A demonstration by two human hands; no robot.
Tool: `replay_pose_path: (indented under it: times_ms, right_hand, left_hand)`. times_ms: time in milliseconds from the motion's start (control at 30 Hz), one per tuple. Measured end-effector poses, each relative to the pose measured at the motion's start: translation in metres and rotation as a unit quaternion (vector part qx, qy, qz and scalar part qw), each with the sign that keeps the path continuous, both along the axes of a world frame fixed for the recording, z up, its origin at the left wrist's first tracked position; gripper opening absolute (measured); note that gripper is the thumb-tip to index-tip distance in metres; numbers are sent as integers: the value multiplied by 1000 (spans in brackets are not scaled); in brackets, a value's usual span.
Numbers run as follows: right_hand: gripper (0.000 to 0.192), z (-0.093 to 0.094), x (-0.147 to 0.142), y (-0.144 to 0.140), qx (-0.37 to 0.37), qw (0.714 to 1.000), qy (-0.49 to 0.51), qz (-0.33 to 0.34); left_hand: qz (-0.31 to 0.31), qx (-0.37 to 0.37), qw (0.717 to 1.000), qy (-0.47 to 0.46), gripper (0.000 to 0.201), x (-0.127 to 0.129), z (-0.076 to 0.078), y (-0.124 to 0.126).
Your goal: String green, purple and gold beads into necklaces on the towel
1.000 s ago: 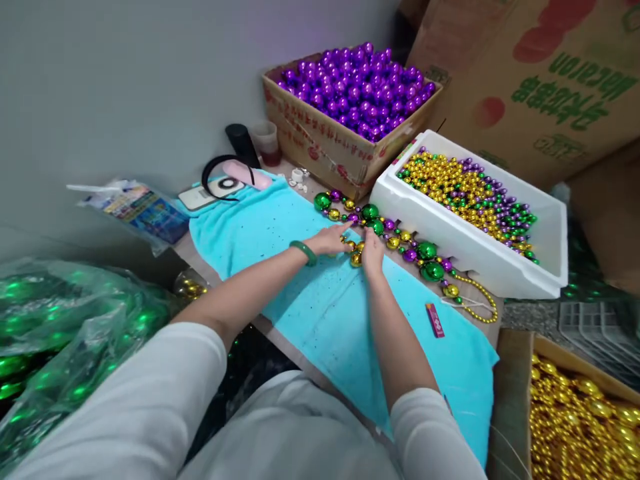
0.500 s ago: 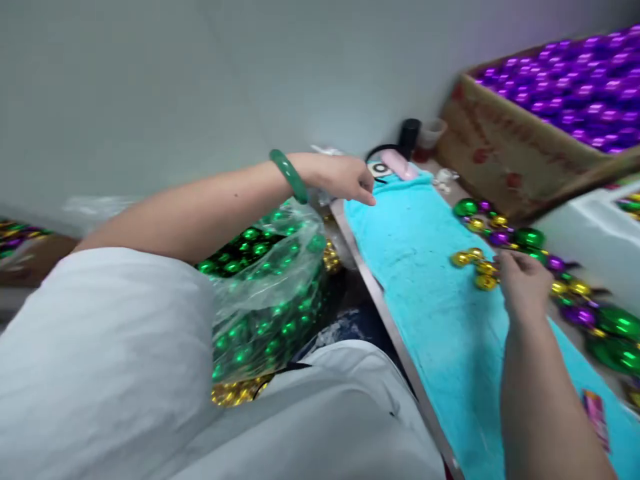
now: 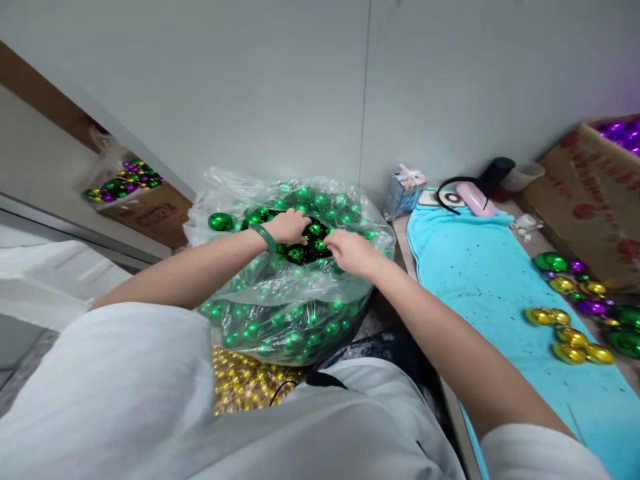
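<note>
A clear plastic bag (image 3: 300, 290) full of shiny green ball ornaments (image 3: 295, 255) stands in front of me, its mouth open. My left hand (image 3: 289, 228), below a green bangle (image 3: 263, 237), rests over the balls inside the mouth, fingers apart and pointing down. From the right side my right hand (image 3: 353, 253) reaches in beside it. Its fingers are curled together at the balls; what they hold, if anything, is hidden. A small cluster of gold balls (image 3: 570, 337) lies on the turquoise cloth (image 3: 480, 287), away from both hands.
Gold balls (image 3: 245, 380) sit below the green bag. Along the table's far side are a tissue box (image 3: 405, 192), a pink object (image 3: 476, 199) and a cardboard box (image 3: 583, 190) of purple balls. A carton (image 3: 150, 217) with mixed balls stands left, against the wall (image 3: 280, 87).
My view has turned left. My right hand has left the gold cluster on the cloth and moved to the green balls. My left hand has come down from above the table into the bag's mouth.
</note>
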State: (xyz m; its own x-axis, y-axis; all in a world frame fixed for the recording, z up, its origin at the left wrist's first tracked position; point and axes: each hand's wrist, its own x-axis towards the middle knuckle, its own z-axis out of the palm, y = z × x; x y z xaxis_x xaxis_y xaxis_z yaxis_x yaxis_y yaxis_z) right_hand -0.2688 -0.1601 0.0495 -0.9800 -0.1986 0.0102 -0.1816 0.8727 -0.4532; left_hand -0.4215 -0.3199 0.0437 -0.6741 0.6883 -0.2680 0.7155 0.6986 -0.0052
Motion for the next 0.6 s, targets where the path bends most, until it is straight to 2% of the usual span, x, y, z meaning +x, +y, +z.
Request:
replay_pose_path:
  times_ms: [67,133,267,333,433,600]
  right_hand:
    - [37,-15,-13,-12,77,991,-108,-6]
    - [48,-31,-16,-13,132,971,-193,-45]
    - [76,-54,-11,-4,165,943,-282,-57]
    - [80,-61,-11,-4,173,937,-298,-52]
    - [74,-68,-15,-7,179,937,-296,-44]
    - [64,-76,-21,-9,175,945,-273,-52]
  left_hand:
    - [-10,-39,998,41,68,-5,-9,-11]
    - [0,-79,996,34,76,-11,-17,-22]
    - [11,-79,997,-1,88,-21,-37,-32]
    - [13,-60,998,-1,88,-22,-47,-29]
    - [5,-40,999,10,83,-21,-58,-18]
    - [-20,-41,999,2,75,-22,-64,-5]
